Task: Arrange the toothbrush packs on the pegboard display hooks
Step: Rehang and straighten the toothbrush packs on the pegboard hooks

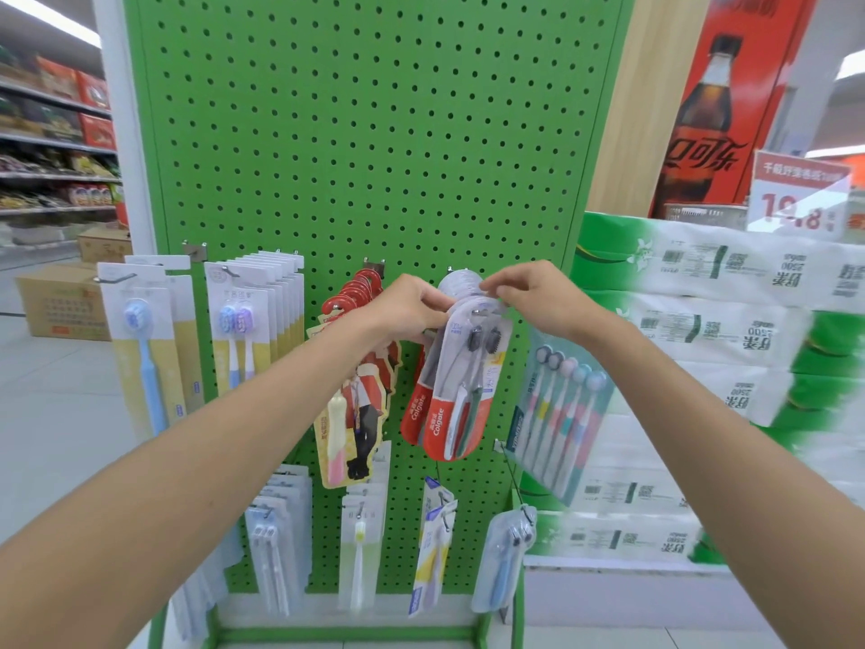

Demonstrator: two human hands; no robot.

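— Grip?
— Both clamped on the top of the Colgate pack: left hand pinching its left edge, right hand pinching its right corner.
— Pack's lie?
— Hanging below both hands, long axis near vertical (foot swung slightly left). Hook between the hands, nearer the right; likely calls for threading there.

Retail shop: green pegboard hung with toothbrush packs, stocked shelves upper left, price sign over stacked tissue packs right.
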